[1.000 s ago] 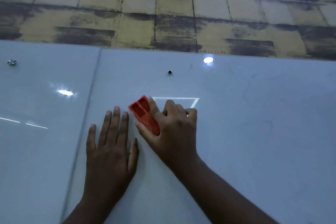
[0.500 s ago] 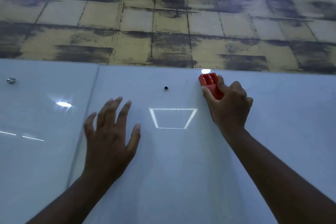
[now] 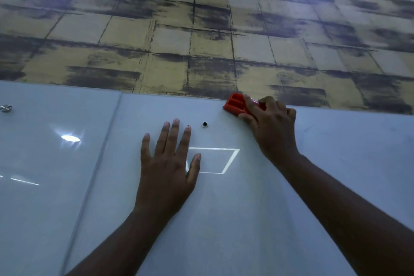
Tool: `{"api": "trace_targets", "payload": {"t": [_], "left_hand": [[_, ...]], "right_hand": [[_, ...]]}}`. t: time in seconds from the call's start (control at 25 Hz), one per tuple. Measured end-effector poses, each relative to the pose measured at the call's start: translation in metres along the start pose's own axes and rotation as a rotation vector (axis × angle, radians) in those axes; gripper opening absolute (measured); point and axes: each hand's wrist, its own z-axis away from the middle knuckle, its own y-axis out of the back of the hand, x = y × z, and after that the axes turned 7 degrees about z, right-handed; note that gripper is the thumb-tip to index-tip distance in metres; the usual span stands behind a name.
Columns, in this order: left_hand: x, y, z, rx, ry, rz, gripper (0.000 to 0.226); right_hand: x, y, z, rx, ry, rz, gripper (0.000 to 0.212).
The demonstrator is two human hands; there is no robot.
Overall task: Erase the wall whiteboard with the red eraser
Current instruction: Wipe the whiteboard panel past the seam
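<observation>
The glossy white whiteboard [image 3: 257,208] fills the lower half of the head view. My right hand [image 3: 272,129] grips the red eraser [image 3: 235,103] and presses it against the board's top edge, right of centre. Fingers hide the eraser's right end. My left hand [image 3: 167,170] lies flat on the board with fingers spread, holding nothing, below and to the left of the eraser. Faint blue marker traces show on the board at the far right.
A small dark mounting hole [image 3: 204,124] sits between my two hands. A vertical seam [image 3: 98,159] splits the board into panels; a metal stud [image 3: 6,108] is on the left panel. Above the board is a yellow and black tiled wall [image 3: 201,29]. Ceiling lights reflect on the board.
My right hand has carried the eraser up from the middle of the board to its top edge. My left hand has slid up and to the right, flat on the board.
</observation>
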Motion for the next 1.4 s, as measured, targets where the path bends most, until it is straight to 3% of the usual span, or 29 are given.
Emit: {"api": "trace_targets", "payload": {"t": [0.16,0.32,0.52,0.72,1.0,1.12,1.4], "left_hand": [[0.001,-0.001,0.002,0.010,0.001,-0.003,0.069],[0.001,-0.003,0.002,0.000,0.002,0.004,0.069],[0.004,0.000,0.006,0.002,0.012,0.026,0.067],[0.009,0.002,0.010,0.003,0.020,0.041,0.066],[0.009,0.006,0.013,-0.043,0.026,0.027,0.067],[0.010,0.008,0.014,-0.048,0.036,0.047,0.066],[0.040,0.012,0.017,0.063,0.057,0.034,0.062]], "right_hand": [[-0.026,-0.009,-0.008,-0.016,-0.159,-0.100,0.053],[-0.070,-0.010,-0.011,-0.063,-0.056,-0.175,0.057],[-0.047,0.005,-0.005,-0.052,0.031,-0.088,0.058],[-0.046,0.008,-0.025,-0.156,-0.127,-0.092,0.053],[-0.115,0.014,-0.049,-0.278,0.393,-0.196,0.057],[-0.090,0.012,-0.043,-0.282,0.424,-0.175,0.059],[0.050,0.009,-0.019,-0.223,0.128,-0.178,0.055]]}}
